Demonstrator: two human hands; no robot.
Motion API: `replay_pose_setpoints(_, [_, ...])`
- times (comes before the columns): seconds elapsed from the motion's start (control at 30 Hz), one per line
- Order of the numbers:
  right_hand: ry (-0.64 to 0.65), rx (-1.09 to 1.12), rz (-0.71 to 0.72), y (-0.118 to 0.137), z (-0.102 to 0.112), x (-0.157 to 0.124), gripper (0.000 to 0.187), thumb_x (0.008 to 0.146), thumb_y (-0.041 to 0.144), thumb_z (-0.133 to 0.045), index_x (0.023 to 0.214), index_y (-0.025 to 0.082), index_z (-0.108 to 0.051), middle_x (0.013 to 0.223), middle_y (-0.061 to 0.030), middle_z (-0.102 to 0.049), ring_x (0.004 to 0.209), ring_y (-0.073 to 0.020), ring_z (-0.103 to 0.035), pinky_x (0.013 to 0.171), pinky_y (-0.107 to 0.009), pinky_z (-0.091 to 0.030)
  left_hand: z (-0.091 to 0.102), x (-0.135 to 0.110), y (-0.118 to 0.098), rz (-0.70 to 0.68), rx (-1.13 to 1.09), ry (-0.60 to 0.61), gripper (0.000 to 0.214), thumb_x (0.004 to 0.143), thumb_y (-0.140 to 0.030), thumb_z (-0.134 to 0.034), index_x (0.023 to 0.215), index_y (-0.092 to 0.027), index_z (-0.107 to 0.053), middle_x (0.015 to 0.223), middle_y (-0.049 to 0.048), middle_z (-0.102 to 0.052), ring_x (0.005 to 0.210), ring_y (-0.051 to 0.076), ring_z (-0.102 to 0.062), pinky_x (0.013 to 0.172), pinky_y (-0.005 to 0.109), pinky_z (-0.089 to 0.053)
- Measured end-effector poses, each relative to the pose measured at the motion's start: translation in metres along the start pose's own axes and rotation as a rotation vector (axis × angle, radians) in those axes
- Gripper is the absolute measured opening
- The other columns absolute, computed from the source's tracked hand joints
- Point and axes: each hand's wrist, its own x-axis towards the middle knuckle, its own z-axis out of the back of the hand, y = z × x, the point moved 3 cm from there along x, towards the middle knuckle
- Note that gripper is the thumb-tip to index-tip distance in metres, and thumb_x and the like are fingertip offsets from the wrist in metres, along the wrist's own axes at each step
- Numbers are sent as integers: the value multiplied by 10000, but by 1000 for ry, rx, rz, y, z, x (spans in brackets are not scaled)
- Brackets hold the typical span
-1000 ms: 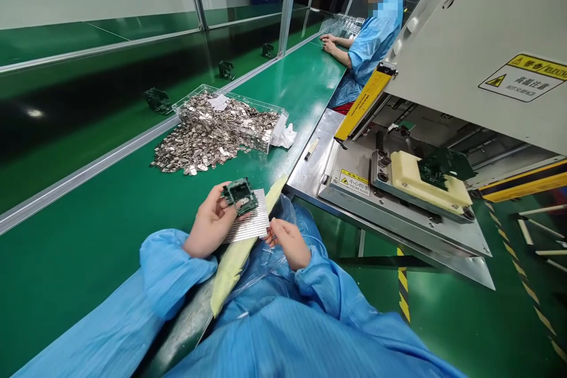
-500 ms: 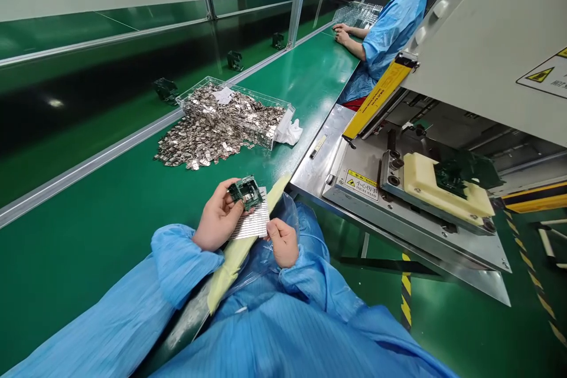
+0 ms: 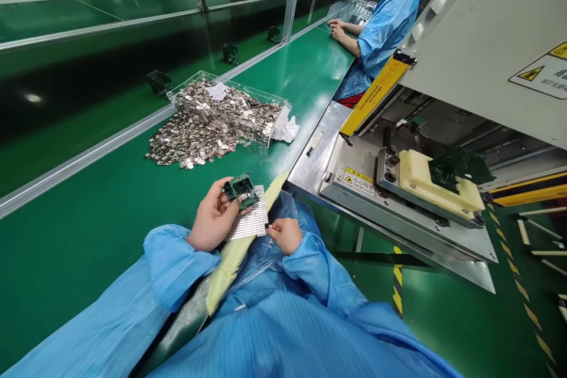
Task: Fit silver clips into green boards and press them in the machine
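My left hand point(image 3: 211, 218) is closed around a dark green moulded plastic part point(image 3: 241, 192), a squarish frame with an opening. Under that part lies a white sheet of narrow strips point(image 3: 248, 223), also held by the left hand. At the sheet's right edge, my right hand point(image 3: 286, 235) has thumb and forefinger pinched on a small dark piece point(image 3: 267, 226), too small to name. Whether this piece still touches the sheet I cannot tell. A pale yellow strip point(image 3: 230, 263) runs along the table edge beneath both hands.
A clear tray point(image 3: 283, 112) lies amid a heap of small metal pieces point(image 3: 190, 142) on the green table. At right stands a press point(image 3: 354, 171) with a cream fixture point(image 3: 411, 171) holding a dark green part. A co-worker point(image 3: 385, 29) sits farther along.
My right hand has shifted slightly right from the sheet's edge, and a small dark piece now shows at its fingertips. The left hand keeps its hold. The whole view has shifted a little.
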Motion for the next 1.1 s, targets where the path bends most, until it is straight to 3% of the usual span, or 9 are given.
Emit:
replay_pose_setpoints(0.27, [72, -311, 12, 14, 7, -2, 181, 853, 121, -555, 855, 172, -728, 901, -98, -726, 877, -216, -655, 726, -257, -404, 0, -2, 0, 32, -37, 28, 639, 671, -471, -733, 1143, -171, -424, 926, 58, -667, 770, 186, -687, 695, 310, -584])
replay_pose_setpoints(0.57, [10, -372, 26, 19, 9, -2, 220, 906, 140, -467, 903, 157, -686, 909, -105, -708, 868, -207, -649, 712, -259, -403, 1, -1, 3, 32, -84, 38, 587, 693, -389, -719, 1150, -171, -422, 966, 69, -672, 814, 179, -674, 705, 302, -587])
replay_pose_setpoints(0.77, [-75, -233, 80, 12, 18, -6, 214, 872, 144, -500, 798, 185, -697, 738, -53, -701, 717, -184, -655, 656, -250, -442, 1, -2, 0, 48, -84, 33, 596, 686, -407, -721, 1146, -172, -424, 989, 82, -670, 857, 206, -679, 719, 314, -587])
replay_pose_setpoints(0.87, [-155, -149, 131, 16, 41, -19, 240, 891, 157, -444, 932, 185, -680, 800, -50, -702, 731, -174, -658, 677, -257, -479, 2, -3, 1, 24, -102, 39, 579, 710, -426, -701, 1151, -179, -419, 1033, 93, -660, 882, 216, -676, 724, 324, -584])
replay_pose_setpoints(0.97, [-266, 80, 239, 34, 68, -35, 267, 897, 210, -454, 1132, 193, -579, 796, -32, -685, 704, -167, -644, 679, -274, -502, 2, -5, 4, -25, -111, 55, 533, 761, -417, -660, 1176, -194, -412, 1066, 89, -649, 921, 211, -662, 746, 324, -573])
replay_pose_setpoints(1.1, [-305, 479, 325, 66, 80, -47, 145, 859, 312, -569, 950, 199, -582, 747, -25, -682, 659, -167, -638, 642, -285, -507, 0, -10, 4, -88, -68, 78, 455, 822, -356, -602, 1205, -204, -410, 1097, 76, -631, 1028, 199, -622, 860, 324, -526])
